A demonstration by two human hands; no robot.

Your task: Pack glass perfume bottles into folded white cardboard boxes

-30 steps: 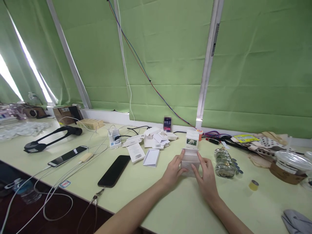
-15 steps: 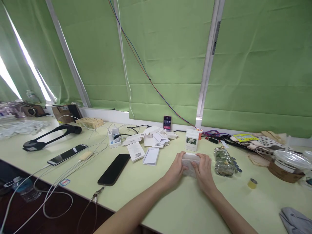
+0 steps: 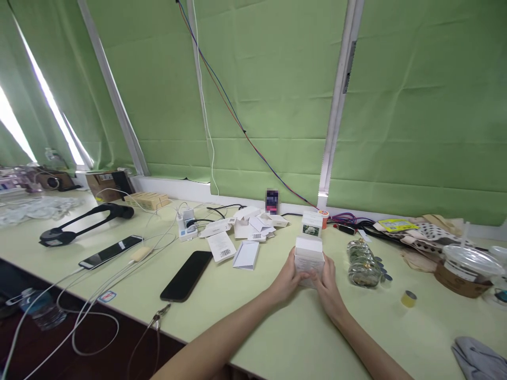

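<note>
Both hands clasp a small white carton [image 3: 309, 258] upright on the pale green table [image 3: 277, 338], the left hand [image 3: 288, 279] on its left side and the right hand [image 3: 328, 285] on its right. Fingers cover its lower front. Just beyond stands a printed box [image 3: 311, 224]; a glass jar [image 3: 362, 264] lies at right.

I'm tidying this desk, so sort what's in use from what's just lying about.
In use:
left hand
right hand
white box, held between both

Lying about:
black phone
glass jar
tape roll
second small box
paper scraps
</note>
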